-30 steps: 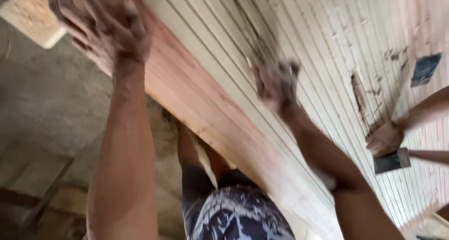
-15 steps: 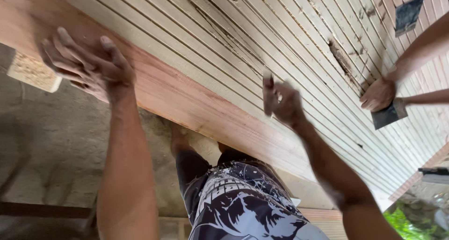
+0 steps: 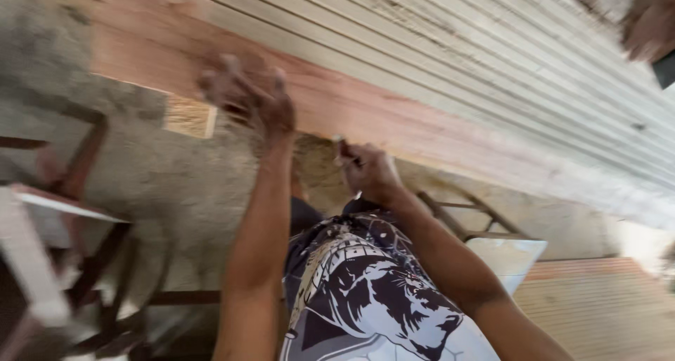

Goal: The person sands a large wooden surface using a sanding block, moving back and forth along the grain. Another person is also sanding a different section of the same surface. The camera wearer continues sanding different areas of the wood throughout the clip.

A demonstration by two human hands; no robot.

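The left hand (image 3: 247, 97) presses flat on the reddish board (image 3: 365, 108); the right hand (image 3: 369, 171) grips something small; board seems stiff, heavy, best held underneath

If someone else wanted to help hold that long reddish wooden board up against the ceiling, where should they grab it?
Probably from underneath, palm flat against the broad lower face of the reddish board, as the left hand does. It lies flat against the slatted ceiling, so only its underside and free long edge show. The open stretch to the right of the right hand looks free.
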